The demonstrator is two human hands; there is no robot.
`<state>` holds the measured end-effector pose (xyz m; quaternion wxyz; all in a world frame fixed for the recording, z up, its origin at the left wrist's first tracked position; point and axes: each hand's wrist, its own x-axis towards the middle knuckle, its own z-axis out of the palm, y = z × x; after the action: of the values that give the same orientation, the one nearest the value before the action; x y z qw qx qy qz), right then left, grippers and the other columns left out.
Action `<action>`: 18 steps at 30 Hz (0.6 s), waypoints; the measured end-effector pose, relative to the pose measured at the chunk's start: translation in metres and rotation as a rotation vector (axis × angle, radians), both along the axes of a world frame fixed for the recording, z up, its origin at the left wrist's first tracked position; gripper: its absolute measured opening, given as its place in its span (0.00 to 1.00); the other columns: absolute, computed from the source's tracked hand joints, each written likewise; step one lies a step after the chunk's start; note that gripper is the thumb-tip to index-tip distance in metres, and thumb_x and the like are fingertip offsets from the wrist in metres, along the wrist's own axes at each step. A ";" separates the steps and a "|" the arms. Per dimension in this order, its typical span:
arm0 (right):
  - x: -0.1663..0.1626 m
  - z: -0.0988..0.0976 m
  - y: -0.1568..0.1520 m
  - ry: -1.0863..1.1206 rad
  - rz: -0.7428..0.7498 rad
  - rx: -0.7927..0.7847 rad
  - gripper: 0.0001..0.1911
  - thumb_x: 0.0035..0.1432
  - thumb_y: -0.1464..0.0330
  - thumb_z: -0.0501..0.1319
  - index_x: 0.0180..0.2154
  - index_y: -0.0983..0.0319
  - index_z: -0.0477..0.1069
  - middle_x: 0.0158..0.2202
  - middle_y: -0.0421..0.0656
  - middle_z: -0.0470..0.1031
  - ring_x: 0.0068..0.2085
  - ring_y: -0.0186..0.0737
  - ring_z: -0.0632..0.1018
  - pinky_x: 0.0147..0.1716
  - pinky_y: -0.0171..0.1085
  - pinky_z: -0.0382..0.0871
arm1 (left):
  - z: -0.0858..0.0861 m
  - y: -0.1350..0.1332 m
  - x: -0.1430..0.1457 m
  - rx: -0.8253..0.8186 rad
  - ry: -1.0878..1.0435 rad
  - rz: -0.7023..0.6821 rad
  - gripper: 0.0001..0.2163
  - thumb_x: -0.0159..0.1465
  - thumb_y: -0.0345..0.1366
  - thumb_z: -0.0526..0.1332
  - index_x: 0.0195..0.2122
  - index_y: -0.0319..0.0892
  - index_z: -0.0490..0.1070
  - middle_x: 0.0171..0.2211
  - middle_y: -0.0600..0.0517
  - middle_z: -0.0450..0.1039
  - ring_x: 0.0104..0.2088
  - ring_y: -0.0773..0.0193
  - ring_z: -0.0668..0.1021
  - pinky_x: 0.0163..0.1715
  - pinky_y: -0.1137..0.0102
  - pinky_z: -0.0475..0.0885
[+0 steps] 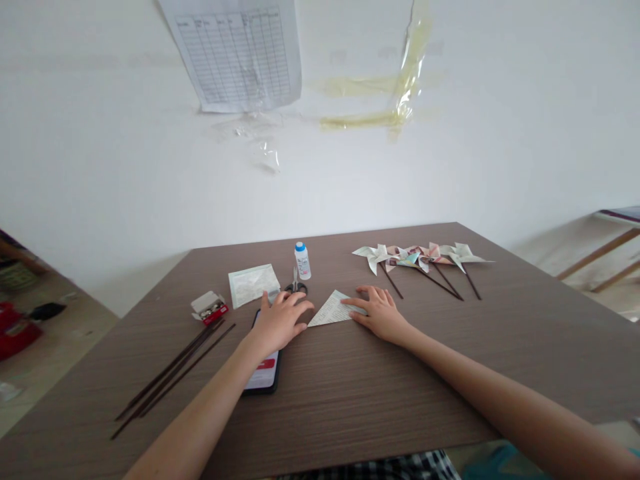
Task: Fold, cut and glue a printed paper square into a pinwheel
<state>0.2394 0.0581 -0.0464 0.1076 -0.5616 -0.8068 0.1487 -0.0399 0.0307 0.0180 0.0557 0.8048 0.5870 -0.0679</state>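
Note:
A sheet of printed paper folded into a triangle [331, 309] lies on the table in front of me. My right hand [381, 313] rests on its right corner with the fingers spread. Just left of the triangle, my left hand [284, 319] is held with fingers apart and nothing in them, over the top part of a phone [267, 377]. Behind the left hand are black-handled scissors [295, 285], partly hidden by the fingers, and a white glue bottle [303, 261] with a blue cap, standing upright.
Several paper pinwheels [424, 257] on brown sticks lie at the back right. To the left are a stack of paper squares [254, 285], an open small red-and-white box [210, 308] of small items, and several brown sticks [173, 373]. A white wall [150, 167] borders the table's far edge.

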 end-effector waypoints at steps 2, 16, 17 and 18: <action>-0.001 0.000 -0.001 0.004 -0.008 0.009 0.24 0.81 0.56 0.60 0.73 0.38 0.77 0.77 0.48 0.70 0.77 0.65 0.68 0.80 0.70 0.52 | -0.001 -0.002 0.005 0.057 -0.016 0.034 0.24 0.76 0.29 0.64 0.70 0.59 0.78 0.81 0.49 0.67 0.80 0.35 0.67 0.78 0.19 0.50; -0.013 0.002 -0.012 0.042 -0.065 0.077 0.25 0.76 0.59 0.66 0.70 0.44 0.81 0.74 0.50 0.73 0.77 0.65 0.68 0.80 0.69 0.51 | -0.014 -0.001 0.054 0.072 -0.194 0.050 0.10 0.77 0.38 0.67 0.56 0.50 0.86 0.64 0.48 0.85 0.69 0.42 0.79 0.80 0.36 0.56; -0.014 0.002 -0.012 0.042 -0.069 0.080 0.25 0.76 0.58 0.66 0.70 0.45 0.81 0.74 0.51 0.73 0.77 0.65 0.68 0.80 0.70 0.51 | -0.015 0.001 0.056 0.080 -0.192 0.057 0.09 0.76 0.38 0.68 0.55 0.49 0.85 0.63 0.47 0.85 0.68 0.42 0.79 0.79 0.38 0.58; -0.016 0.002 -0.013 0.041 -0.074 0.081 0.25 0.76 0.58 0.67 0.70 0.45 0.81 0.74 0.52 0.73 0.77 0.66 0.68 0.80 0.70 0.51 | -0.016 0.002 0.057 0.085 -0.191 0.067 0.09 0.76 0.39 0.68 0.54 0.49 0.85 0.62 0.47 0.85 0.68 0.42 0.80 0.78 0.39 0.60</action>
<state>0.2237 0.0452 -0.0445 0.1521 -0.5832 -0.7884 0.1231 0.0175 0.0326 0.0018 0.0796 0.7891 0.6080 0.0360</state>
